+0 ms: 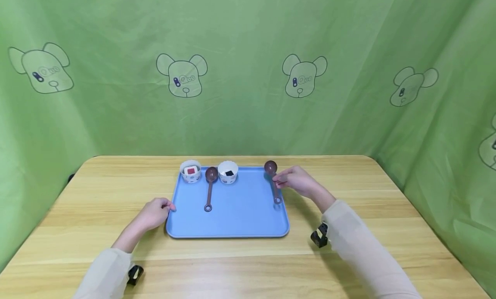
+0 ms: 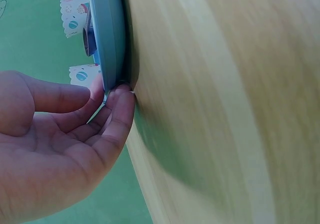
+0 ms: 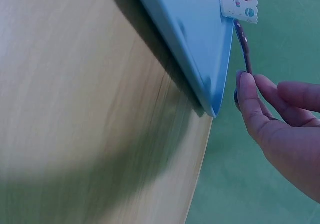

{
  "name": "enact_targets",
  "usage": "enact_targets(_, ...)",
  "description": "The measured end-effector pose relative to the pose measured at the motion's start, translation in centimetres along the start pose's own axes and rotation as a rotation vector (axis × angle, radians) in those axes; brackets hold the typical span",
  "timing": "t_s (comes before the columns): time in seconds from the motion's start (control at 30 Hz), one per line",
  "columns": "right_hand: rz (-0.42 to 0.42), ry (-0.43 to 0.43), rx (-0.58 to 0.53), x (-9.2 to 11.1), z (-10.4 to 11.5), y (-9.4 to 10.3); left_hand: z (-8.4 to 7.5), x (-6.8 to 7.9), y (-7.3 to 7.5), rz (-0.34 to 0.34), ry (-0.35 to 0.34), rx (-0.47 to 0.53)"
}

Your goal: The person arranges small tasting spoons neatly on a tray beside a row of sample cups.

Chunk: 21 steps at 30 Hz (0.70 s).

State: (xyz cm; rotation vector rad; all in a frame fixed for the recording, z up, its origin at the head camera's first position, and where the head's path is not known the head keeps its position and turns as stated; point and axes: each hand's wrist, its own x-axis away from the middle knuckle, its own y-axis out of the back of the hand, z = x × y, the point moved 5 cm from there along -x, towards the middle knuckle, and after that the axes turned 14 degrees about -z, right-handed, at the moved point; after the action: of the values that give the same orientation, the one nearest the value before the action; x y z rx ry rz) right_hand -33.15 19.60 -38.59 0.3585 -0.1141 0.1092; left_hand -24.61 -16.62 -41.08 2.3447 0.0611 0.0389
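Note:
My left hand (image 1: 156, 213) holds the left rim of a blue tray (image 1: 240, 223), its fingers curled at the edge in the left wrist view. Over the tray's right side, my right hand (image 1: 296, 180) pinches the handle of a brown spoon (image 1: 271, 167) with a round bowl and a ring at the handle's end. Another brown spoon (image 1: 211, 174) lies on the tray, between two patterned paper cups. The left cup (image 1: 191, 178) contains a white piece with a red patch; the right cup (image 1: 227, 180) has a small black piece inside.
The tray rests on a wooden table (image 1: 217, 269), near its far edge. Behind and beside it hangs a green curtain (image 1: 240, 118) with bear-head drawings. Black wrist devices sit at both sleeves.

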Motion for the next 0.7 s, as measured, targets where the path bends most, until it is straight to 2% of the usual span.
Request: enact_targets(0.7, 0.026, -0.006, -0.009, 0.1, 1.1, -1.6, 0.3, -0.1, -0.1, 0.002, 0.004, -0.002)
